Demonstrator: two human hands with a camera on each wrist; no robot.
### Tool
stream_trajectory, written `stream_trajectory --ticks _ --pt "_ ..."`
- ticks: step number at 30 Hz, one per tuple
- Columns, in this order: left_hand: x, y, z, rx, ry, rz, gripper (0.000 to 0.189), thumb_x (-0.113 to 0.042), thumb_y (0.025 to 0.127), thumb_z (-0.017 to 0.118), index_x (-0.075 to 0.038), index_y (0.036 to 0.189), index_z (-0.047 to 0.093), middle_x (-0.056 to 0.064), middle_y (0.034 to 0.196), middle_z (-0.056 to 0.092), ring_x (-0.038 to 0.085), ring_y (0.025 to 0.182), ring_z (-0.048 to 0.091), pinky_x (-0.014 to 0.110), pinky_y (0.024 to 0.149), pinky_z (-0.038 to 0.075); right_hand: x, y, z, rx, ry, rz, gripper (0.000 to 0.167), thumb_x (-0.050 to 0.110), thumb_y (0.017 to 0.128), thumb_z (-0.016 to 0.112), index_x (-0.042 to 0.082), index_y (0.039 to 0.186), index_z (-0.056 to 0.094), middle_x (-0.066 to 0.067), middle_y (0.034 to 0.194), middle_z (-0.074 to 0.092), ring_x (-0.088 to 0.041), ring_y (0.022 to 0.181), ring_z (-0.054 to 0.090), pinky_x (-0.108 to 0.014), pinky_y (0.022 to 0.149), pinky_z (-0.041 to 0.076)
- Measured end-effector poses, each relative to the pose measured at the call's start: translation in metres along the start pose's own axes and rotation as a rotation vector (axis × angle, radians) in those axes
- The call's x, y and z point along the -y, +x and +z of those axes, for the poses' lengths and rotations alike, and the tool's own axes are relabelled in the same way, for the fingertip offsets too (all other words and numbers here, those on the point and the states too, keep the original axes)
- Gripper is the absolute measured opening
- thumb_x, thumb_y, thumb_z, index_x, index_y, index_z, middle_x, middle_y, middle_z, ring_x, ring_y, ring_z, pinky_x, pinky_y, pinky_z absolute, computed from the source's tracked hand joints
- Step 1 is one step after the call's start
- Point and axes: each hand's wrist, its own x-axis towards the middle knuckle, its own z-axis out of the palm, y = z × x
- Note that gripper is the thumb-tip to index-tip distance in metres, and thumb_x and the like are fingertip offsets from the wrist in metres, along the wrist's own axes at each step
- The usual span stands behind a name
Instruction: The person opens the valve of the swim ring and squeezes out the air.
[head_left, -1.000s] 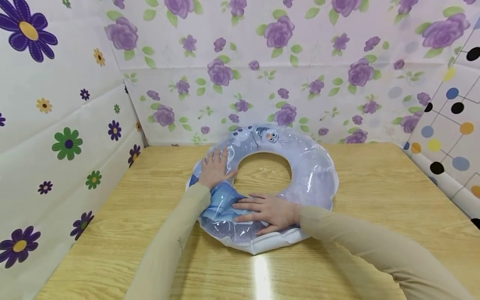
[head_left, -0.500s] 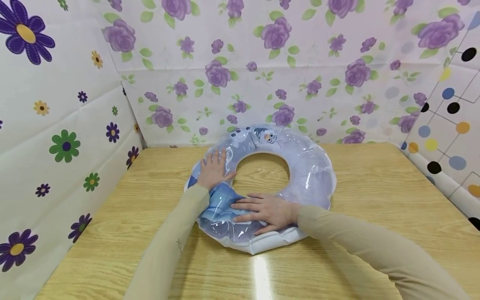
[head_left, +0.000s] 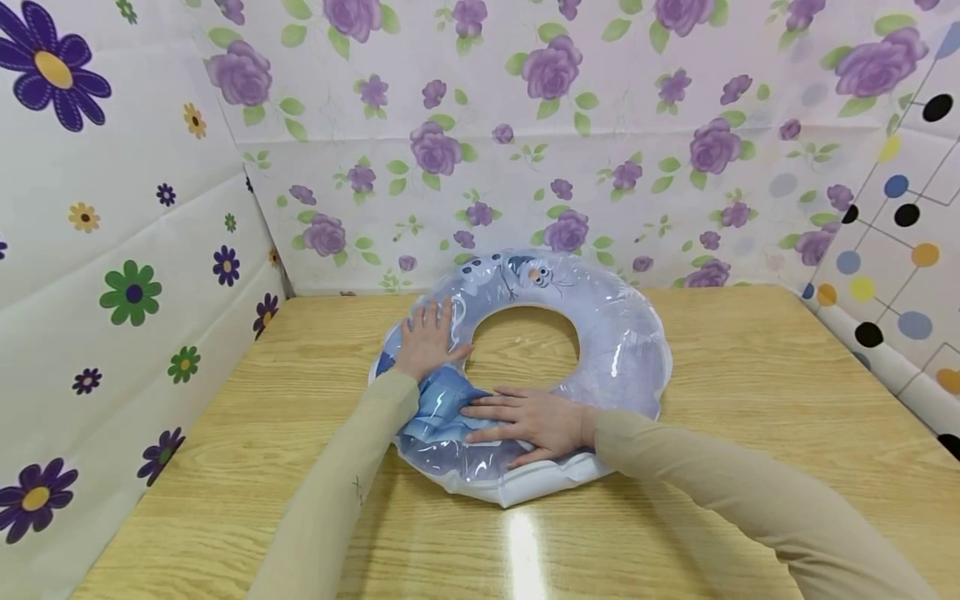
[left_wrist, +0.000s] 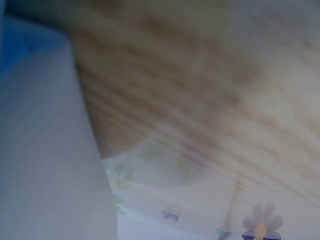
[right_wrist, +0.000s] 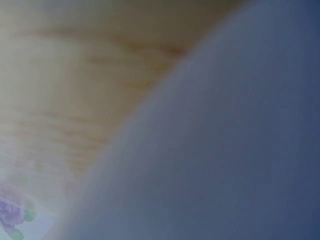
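Observation:
An inflated swim ring (head_left: pixel 626 350), pale lilac and blue with a cartoon snowman printed on its far side, lies on the wooden table. My left hand (head_left: pixel 427 343) rests on its left part with the fingers spread and straight. On the near part lies my right hand (head_left: pixel 536 423), its fingers stretched out to the left. Wrinkles run through the blue film between the two hands. Both wrist views are blurred: a pale edge of the ring (left_wrist: pixel 50 140) fills the left side of the left one, and a greyish ring surface (right_wrist: pixel 215 150) covers much of the right one.
The wooden table (head_left: pixel 757 375) extends around the ring on all sides. A cloth with purple roses (head_left: pixel 480 150) hangs behind it. At the left stands a flower-printed cloth (head_left: pixel 75 292), and at the right a dotted one (head_left: pixel 900 250).
The whole head view has shifted slightly since the first frame. Both hands stay in the same places on the swim ring.

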Motion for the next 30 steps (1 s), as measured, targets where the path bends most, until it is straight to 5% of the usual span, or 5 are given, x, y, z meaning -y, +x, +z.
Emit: stream_trajectory --ticks 30 --pt "-0.0030 -0.0009 0.0009 -0.016 -0.005 -0.001 0.096 -0.061 0.082 0.048 -0.004 0.145 0.004 0.024 0.142 0.020 0.041 0.127 0.015 0.057 0.096 0.014 -0.0021 0.0013 0.0006 0.029 -0.025 0.030 0.064 0.051 0.092 0.038 0.023 0.146 0.018 -0.007 0.149 0.010 -0.025 0.133 0.010 -0.047 0.101 0.017"
